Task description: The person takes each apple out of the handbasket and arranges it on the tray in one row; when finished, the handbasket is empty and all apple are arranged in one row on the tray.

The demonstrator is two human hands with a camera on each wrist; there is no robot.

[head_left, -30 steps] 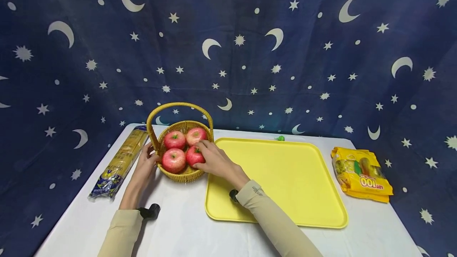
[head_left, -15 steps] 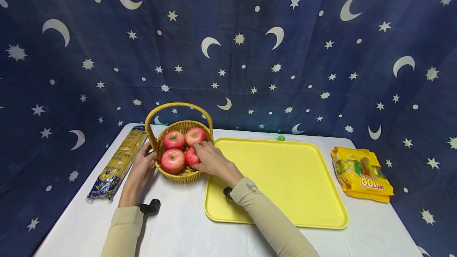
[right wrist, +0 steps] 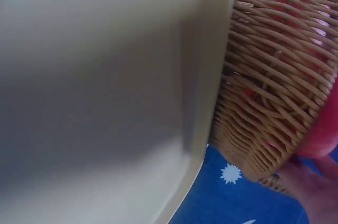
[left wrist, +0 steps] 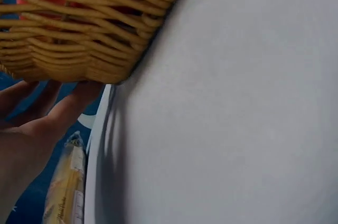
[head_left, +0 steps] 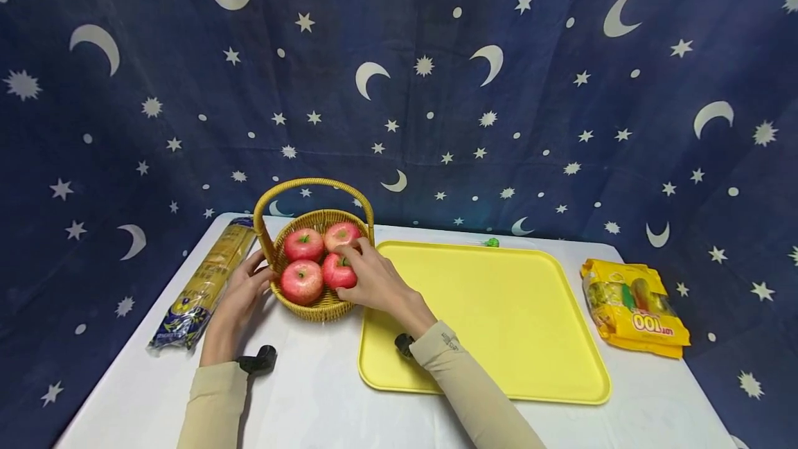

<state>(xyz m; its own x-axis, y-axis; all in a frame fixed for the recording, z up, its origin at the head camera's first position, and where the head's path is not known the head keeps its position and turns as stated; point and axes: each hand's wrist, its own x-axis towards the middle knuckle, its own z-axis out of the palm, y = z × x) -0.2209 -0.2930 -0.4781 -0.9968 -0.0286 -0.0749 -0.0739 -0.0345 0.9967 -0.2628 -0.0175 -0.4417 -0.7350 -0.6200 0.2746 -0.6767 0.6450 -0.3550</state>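
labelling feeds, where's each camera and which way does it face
Head: head-worn, facing forward and down at basket and tray; left hand and right hand show.
Left wrist: on that wrist, facing basket and table; left hand shows.
Right wrist: on that wrist, facing tray and basket; right hand shows.
Both wrist views share the basket.

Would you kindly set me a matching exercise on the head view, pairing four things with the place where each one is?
Things:
1. red apples
2. pasta packet
3. yellow LOT 100 bag
4. left hand

Places:
A. right of the yellow tray
B. inside the wicker basket
C. at the basket's outer left side
D. along the left edge of the white tablecloth

Right pairs: 1-B, 2-D, 3-A, 4-C
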